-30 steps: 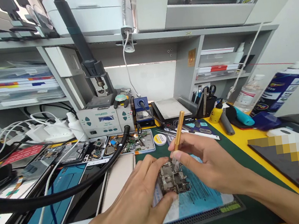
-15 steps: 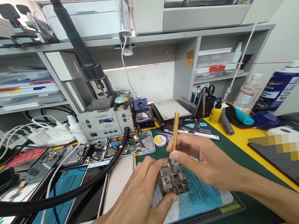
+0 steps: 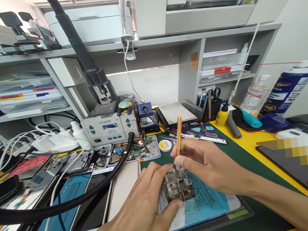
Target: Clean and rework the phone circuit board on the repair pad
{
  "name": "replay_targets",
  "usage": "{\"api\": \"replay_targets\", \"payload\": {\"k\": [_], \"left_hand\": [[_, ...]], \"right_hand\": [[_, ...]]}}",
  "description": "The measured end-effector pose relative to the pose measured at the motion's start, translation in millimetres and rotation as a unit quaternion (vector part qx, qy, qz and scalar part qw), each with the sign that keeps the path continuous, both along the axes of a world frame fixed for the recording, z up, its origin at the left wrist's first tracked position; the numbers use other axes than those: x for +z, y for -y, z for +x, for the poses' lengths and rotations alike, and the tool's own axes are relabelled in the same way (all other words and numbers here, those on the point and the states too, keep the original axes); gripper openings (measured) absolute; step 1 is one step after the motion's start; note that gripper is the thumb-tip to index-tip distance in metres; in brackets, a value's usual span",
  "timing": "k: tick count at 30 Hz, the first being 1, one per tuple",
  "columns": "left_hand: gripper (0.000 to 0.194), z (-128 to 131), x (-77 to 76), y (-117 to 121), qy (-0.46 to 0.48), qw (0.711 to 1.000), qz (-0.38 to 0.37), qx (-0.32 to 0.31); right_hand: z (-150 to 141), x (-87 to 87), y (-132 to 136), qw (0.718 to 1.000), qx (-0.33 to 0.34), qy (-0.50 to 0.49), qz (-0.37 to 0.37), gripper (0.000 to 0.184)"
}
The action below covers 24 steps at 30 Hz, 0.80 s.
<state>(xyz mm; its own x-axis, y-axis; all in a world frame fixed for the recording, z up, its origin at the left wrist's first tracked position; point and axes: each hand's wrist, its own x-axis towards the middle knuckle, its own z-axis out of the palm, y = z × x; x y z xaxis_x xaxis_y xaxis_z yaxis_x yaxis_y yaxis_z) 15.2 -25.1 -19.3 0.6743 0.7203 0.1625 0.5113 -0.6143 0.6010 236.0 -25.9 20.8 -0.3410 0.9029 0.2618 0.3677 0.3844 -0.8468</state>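
A small phone circuit board (image 3: 178, 186) lies on a blue-and-white packet in front of me. My left hand (image 3: 143, 204) grips it by its edges, thumb at the near side and fingers at the far side. In my right hand (image 3: 210, 163) is a gold-handled tool (image 3: 178, 137), pinched between thumb and fingers and held nearly upright. Its broad grey tip, like a blade, meets the top of the board near the far edge. Under the board, the blue-and-white packet (image 3: 208, 206) rests on a dark textured pad (image 3: 208, 229).
Phones, including a blue one (image 3: 56, 215), lie to the left under a thick black hose (image 3: 69, 206). Behind stand a rework station (image 3: 107, 127), a tray of small boards (image 3: 147, 148) and a heating plate (image 3: 178, 113). Bottles and a spray can (image 3: 284, 90) stand at the right.
The camera view has shifted slightly. Both hands keep their holds on the board and the gold-handled tool, whose handle leans a little more to the left.
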Motion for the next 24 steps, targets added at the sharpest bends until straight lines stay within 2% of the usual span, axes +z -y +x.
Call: {"api": "replay_targets", "payload": {"k": [7, 15, 24], "left_hand": [[0.053, -0.9, 0.6, 1.1, 0.013, 1.0, 0.003, -0.006], [0.054, -0.5, 2.0, 0.3, 0.013, 1.0, 0.002, -0.008], [0.051, 0.5, -0.2, -0.2, 0.027, 1.0, 0.0, -0.004]], "right_hand": [[0.8, -0.1, 0.6, 1.0, 0.01, -0.004, 0.001, 0.008], [1.1, 1.6, 2.2, 1.0, -0.011, -0.014, -0.002, 0.008], [1.5, -3.9, 6.6, 0.998, -0.03, 0.016, 0.045, 0.008]]}}
